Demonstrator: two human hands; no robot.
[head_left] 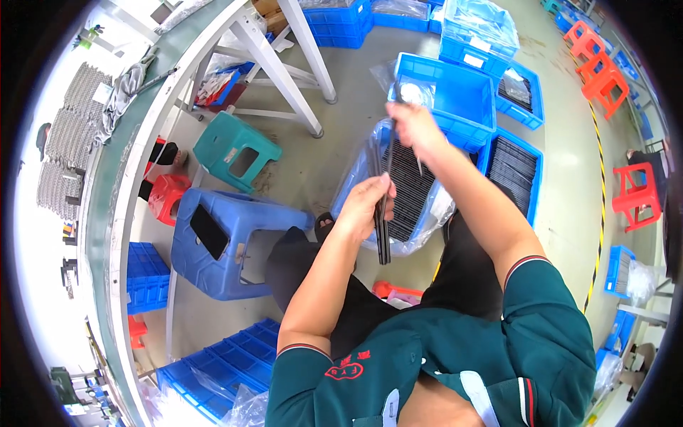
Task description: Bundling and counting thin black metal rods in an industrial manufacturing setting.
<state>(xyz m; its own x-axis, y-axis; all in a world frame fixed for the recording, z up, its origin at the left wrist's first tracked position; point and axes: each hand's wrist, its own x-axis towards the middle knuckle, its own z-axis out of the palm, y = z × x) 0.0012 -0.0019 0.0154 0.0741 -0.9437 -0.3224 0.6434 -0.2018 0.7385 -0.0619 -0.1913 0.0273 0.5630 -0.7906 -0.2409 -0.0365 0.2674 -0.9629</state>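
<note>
Several thin black strips (383,245) stand upright in a bundle, and my left hand (365,204) is closed around them. Higher up, my right hand (418,130) pinches a single long black strip (396,89), whose lower part runs down beside the bundle. Both hands are above a crate lined with a clear plastic bag (411,247), in front of my legs. Rows of black strips (411,193) lie packed in that crate. My right forearm hides part of its right side.
Beyond the lined crate stands a blue crate (455,89); another blue crate (535,178) with dark strips is to its right. On my left, a blue stool (249,220) carries a phone (209,232). Past it are a green stool (231,146) and a white-legged workbench (274,71).
</note>
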